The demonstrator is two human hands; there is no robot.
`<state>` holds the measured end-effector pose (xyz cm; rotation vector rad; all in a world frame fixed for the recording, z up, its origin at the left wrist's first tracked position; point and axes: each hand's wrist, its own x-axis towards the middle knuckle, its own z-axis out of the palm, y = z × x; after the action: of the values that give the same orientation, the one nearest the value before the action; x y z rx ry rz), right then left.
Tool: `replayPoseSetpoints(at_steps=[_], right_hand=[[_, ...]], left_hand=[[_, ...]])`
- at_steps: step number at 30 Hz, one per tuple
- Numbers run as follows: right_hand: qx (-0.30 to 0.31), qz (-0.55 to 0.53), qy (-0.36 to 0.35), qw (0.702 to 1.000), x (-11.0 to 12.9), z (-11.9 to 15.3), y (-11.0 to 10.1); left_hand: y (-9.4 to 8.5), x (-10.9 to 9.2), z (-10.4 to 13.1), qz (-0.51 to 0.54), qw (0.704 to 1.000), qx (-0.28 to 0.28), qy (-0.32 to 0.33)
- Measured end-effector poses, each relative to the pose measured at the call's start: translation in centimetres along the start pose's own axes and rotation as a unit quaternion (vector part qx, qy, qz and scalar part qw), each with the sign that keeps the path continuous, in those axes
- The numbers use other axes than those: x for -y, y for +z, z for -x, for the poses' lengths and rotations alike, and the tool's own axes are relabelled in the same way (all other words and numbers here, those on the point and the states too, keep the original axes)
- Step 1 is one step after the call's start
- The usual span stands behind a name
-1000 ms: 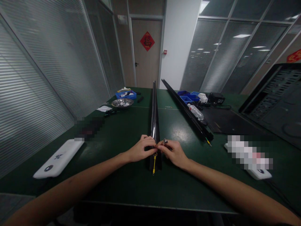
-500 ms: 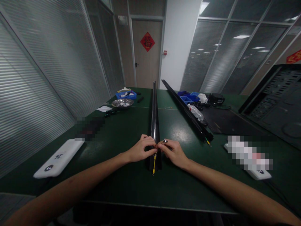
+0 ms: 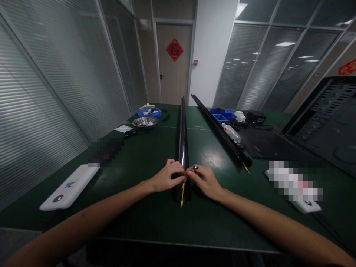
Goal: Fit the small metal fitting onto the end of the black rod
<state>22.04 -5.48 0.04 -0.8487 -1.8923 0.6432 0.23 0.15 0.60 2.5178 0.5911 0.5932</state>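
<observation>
A long black rail (image 3: 183, 137) runs straight away from me across the green table. From its near end a short yellow wire (image 3: 183, 194) with a metal ring terminal sticks out towards me. My left hand (image 3: 167, 176) is at the rail's left side, fingertips pinched together above the wire's upper end. Opposite it, my right hand (image 3: 206, 180), with a ring on one finger, is closed too, its thumb and forefinger meeting the left fingertips. Whatever lies between the fingertips is hidden or too small to name.
A second black rail (image 3: 219, 128) with a yellow-green wire lies at the right, beside a clear plastic bottle (image 3: 232, 133). Blue bins (image 3: 222, 115) stand behind it. A metal bowl (image 3: 145, 122) and a blue tray (image 3: 149, 112) sit at the back left. White devices (image 3: 71, 187) flank both sides.
</observation>
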Motion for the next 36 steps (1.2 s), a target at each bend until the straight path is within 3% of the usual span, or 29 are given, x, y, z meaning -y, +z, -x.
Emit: replayPoseSetpoints(at_steps=[36], right_hand=[[0.003, 0.008, 0.003, 1.000, -0.21, 0.12, 0.12]], left_hand=[[-0.15, -0.27, -0.03, -0.006, 1.000, 0.000, 0.005]])
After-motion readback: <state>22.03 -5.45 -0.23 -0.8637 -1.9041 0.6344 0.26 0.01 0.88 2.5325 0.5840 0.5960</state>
